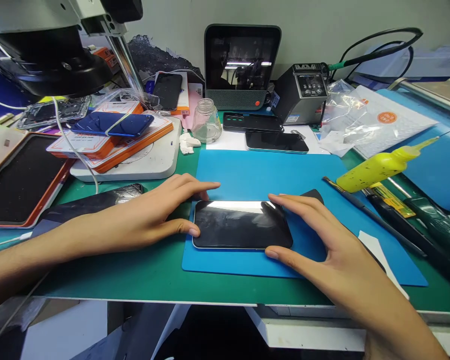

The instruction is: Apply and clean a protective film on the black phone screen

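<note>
A smartphone [240, 230] with a dark, smudged, reflective screen lies face up, long side across, on a blue mat [225, 172]. At its left end is my left hand [168, 207], thumb on the near left edge and a bent finger by the far left corner; its index finger stretches out above the mat. My right hand [326, 235] spans the right end, thumb at the near edge and fingertips at the far edge. Both hands hold the phone lightly by its edges. A dark flat piece [314, 196] shows partly behind my right hand.
Right of the mat lie a yellow squeeze bottle [375, 170], a brush [371, 215] and a dark green-handled tool [435, 220]. Behind stand a glass jar [207, 122], phones [276, 142] and a screen device [242, 65]. Stacked boxes [108, 145] and a microscope head [60, 60] occupy the left.
</note>
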`<control>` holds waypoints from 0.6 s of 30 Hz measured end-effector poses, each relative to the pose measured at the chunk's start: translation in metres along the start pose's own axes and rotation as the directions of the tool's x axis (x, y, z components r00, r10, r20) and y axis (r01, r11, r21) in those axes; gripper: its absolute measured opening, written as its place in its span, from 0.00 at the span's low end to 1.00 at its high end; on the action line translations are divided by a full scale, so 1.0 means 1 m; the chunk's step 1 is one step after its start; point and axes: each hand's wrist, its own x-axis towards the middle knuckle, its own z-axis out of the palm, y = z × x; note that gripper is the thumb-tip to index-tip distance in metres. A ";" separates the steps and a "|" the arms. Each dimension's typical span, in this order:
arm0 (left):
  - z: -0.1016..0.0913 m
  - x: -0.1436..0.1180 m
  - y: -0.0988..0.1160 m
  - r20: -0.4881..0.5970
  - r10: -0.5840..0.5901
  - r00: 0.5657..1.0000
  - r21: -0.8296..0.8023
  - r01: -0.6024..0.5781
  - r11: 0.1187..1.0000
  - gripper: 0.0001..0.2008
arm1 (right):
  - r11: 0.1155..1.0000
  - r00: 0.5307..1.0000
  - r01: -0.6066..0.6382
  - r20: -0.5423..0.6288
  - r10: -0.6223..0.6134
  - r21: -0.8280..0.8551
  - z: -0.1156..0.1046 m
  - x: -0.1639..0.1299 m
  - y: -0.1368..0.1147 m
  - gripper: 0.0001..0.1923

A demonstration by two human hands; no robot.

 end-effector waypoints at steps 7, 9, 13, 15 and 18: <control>-0.001 0.001 0.004 0.014 -0.005 1.000 0.016 0.005 1.000 0.31 | 0.999 1.000 0.011 -0.007 -0.012 -0.037 0.000 0.001 0.002 0.30; 0.000 0.001 0.004 0.007 0.001 1.000 0.016 -0.001 1.000 0.31 | 0.999 1.000 0.012 -0.007 -0.013 -0.041 0.001 0.002 0.003 0.30; -0.001 0.001 0.006 0.004 -0.002 1.000 0.013 0.002 1.000 0.31 | 0.999 1.000 0.015 -0.011 -0.016 -0.043 0.002 0.002 0.004 0.30; -0.002 0.002 0.007 0.007 -0.012 1.000 0.010 0.012 1.000 0.31 | 0.999 1.000 0.015 -0.014 -0.016 -0.048 0.002 0.002 0.004 0.30; -0.003 0.001 0.008 0.011 -0.022 1.000 0.016 0.022 1.000 0.31 | 0.997 1.000 0.025 -0.018 -0.026 -0.069 0.001 0.002 0.005 0.30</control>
